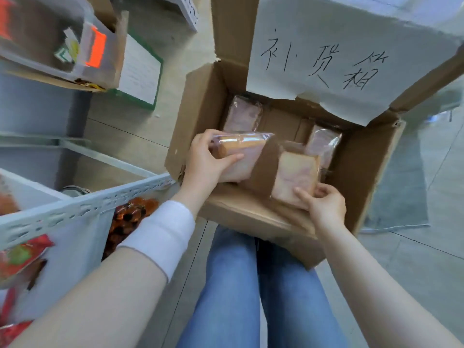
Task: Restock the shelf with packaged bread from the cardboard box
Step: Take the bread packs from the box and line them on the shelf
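Picking is in hand: inside the open brown cardboard box (pixel 200 106), the left hand (pixel 204 163) is closed around one clear-wrapped bread slice pack (pixel 241 151), the right hand (pixel 324 204) pinches a second pack (pixel 295 178). Two more packs lie at the far side. Next, both need lifting left to the white metal shelf (pixel 82 207), whose free space is cut off.

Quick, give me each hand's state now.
Left hand: closed on a bread pack.
Right hand: closed on another bread pack.
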`<state>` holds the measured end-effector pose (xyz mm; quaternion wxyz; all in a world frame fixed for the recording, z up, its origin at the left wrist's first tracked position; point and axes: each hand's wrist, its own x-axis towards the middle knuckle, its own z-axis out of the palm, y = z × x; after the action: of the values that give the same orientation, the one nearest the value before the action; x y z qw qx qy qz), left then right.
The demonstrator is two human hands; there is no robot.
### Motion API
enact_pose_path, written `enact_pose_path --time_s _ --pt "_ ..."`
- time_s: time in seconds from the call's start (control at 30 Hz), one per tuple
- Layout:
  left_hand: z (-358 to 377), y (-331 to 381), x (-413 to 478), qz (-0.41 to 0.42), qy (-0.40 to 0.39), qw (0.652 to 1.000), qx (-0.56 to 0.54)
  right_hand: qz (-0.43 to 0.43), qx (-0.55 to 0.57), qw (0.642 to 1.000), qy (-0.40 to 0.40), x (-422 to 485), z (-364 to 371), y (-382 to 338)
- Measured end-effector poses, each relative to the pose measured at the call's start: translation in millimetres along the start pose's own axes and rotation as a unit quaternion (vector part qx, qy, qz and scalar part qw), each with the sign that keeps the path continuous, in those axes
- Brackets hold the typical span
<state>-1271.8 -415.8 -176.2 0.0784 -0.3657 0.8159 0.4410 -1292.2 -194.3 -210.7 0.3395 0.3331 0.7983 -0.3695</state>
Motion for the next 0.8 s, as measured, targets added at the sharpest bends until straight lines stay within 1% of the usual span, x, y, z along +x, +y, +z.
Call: enact_pose_path --time_s 0.07,0.13,0.2,0.3,0.5,0.67,0.8 --pt "-34.3 18.5 -35.1 -0.004 0.023 0.998 -0.061 -0.032 0.013 0.999 -0.025 -34.9 -28.7 -5.7" --pt "-71.5 32.2 -75.2 -0.014 0.058 0.991 -0.120 -0.077 0.030 0.994 -0.070 -75.6 -51.6 -11.6" --pt "-108.6 40.0 -119.3 -0.006 0.108 0.979 -0.174 -0.124 0.042 0.984 -0.124 -120.2 -68.2 -18.4" --pt "-161.7 47.4 -188.9 0.013 0.182 0.951 -0.251 -0.186 0.042 0.963 -0.193 -187.9 -84.0 -28.8" --pt "-290.0 34.2 -350.1 0.039 0.331 0.892 -0.306 -0.311 0.004 0.910 -0.275 -355.0 -84.0 -38.4" --pt "-403.4 -12.3 -478.5 0.068 0.470 0.825 -0.305 -0.410 -0.021 0.842 -0.349 -504.5 -43.2 -38.1" --pt "-485.4 -73.7 -584.6 0.070 0.562 0.777 -0.276 -0.486 -0.049 0.761 -0.428 -627.5 22.5 -18.5"
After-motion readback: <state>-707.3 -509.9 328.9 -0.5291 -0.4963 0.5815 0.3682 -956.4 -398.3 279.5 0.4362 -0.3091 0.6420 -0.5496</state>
